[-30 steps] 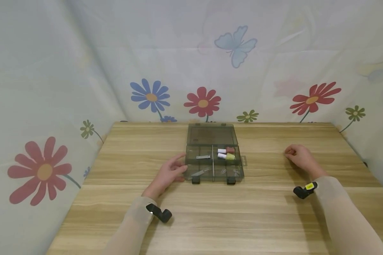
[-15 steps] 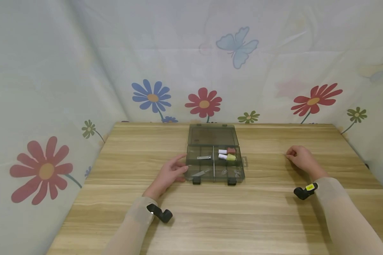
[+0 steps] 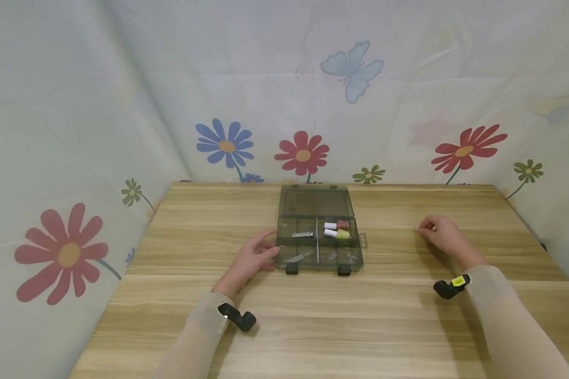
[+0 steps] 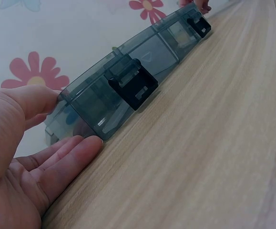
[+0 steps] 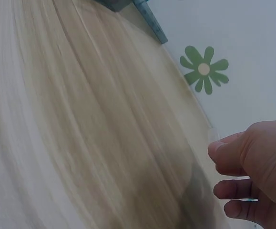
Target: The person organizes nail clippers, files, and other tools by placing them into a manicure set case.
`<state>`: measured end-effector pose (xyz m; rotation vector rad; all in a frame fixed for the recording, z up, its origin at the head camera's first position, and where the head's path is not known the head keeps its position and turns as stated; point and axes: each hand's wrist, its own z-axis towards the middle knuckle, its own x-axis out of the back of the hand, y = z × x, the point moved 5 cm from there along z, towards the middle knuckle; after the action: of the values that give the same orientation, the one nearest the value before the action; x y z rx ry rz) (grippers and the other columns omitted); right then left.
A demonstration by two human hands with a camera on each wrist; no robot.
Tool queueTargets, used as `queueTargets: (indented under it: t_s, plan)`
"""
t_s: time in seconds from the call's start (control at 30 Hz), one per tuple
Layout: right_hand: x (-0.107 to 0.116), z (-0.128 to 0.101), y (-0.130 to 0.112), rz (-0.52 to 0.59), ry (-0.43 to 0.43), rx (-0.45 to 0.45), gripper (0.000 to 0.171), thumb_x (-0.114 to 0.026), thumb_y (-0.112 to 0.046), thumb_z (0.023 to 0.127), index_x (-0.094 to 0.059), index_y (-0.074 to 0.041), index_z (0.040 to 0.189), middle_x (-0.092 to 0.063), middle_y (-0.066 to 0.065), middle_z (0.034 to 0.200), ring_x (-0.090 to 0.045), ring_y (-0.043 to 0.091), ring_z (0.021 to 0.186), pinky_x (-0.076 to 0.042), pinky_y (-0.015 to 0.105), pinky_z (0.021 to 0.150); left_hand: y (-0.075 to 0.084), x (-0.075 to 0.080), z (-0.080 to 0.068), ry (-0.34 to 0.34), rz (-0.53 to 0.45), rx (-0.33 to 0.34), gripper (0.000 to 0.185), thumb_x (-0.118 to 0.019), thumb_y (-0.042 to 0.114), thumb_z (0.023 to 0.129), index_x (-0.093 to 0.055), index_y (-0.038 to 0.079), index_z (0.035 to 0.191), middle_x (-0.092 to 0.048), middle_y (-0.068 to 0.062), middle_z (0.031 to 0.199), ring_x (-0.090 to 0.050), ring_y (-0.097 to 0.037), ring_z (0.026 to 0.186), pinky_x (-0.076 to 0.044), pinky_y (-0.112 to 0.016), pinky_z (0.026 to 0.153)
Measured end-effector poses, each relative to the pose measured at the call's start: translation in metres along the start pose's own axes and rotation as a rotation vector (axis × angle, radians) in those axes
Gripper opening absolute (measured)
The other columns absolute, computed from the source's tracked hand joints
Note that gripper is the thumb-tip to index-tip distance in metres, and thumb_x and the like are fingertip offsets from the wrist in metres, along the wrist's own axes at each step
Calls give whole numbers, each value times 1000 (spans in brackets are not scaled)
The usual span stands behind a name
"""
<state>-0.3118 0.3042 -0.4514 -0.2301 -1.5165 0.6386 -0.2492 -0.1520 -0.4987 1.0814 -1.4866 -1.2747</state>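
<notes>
wood table (image 3: pixel 313 316), floral cloth backdrop (image 3: pixel 123 79) behind. left hand (image 3: pixel 251 259) flat on table, fingers relaxed + straight, thumb and fingertips touching left end of smoky plastic organizer box (image 3: pixel 317 237), gripping nothing. box sits mid-table, lid open toward back; compartments hold small metal bits + white, red, yellow spools (image 3: pixel 337 229). right hand (image 3: pixel 443 235) well apart on right, fingers loosely curled, can't tell if it's pinching anything.

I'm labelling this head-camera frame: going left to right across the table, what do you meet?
Left hand touching the box's left side → open compartment box holding small items → bare stretch of wooden table → right hand, fingers curled.
</notes>
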Motion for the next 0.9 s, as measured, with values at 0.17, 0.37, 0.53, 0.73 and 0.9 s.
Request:
queueTargets:
  t_s: [0.17,0.37,0.53,0.73,0.9]
  plan:
    - [1,1,-11,3,-7,16,6,-61,-2,88,-61,4,89,-57,13,83,-50,26,75,-44,35,62,0,0,1,-9,-8,19,57,-63,17,90,-39,17,142,-48,-22,119,-55,-35,103,-56,-42,70]
    - [3,5,-32,-23,37,104,3,-63,-1,87,-62,1,84,-58,11,81,-52,24,74,-45,39,64,17,-4,-6,-39,-11,25,58,-60,12,91,-35,9,143,-47,-24,118,-54,-38,105,-56,-44,72]
    - [3,6,-60,-26,39,135,4,-62,-3,88,-62,0,85,-57,11,82,-52,23,72,-45,39,63,10,-2,-4,-14,-7,19,57,-62,15,91,-38,13,142,-48,-22,118,-55,-36,103,-56,-43,70]
    - [-2,7,-92,-21,50,198,6,-62,-6,89,-63,-1,88,-57,9,83,-51,20,69,-45,34,59,-1,1,2,-13,-15,38,56,-63,15,90,-40,17,141,-49,-21,118,-56,-33,102,-57,-41,70]
    - [-7,7,-115,-6,43,249,7,-62,-7,89,-64,-1,87,-57,8,83,-49,18,66,-43,32,56,-2,1,3,-22,-21,42,57,-62,14,91,-38,14,143,-47,-23,120,-53,-37,106,-56,-43,71]
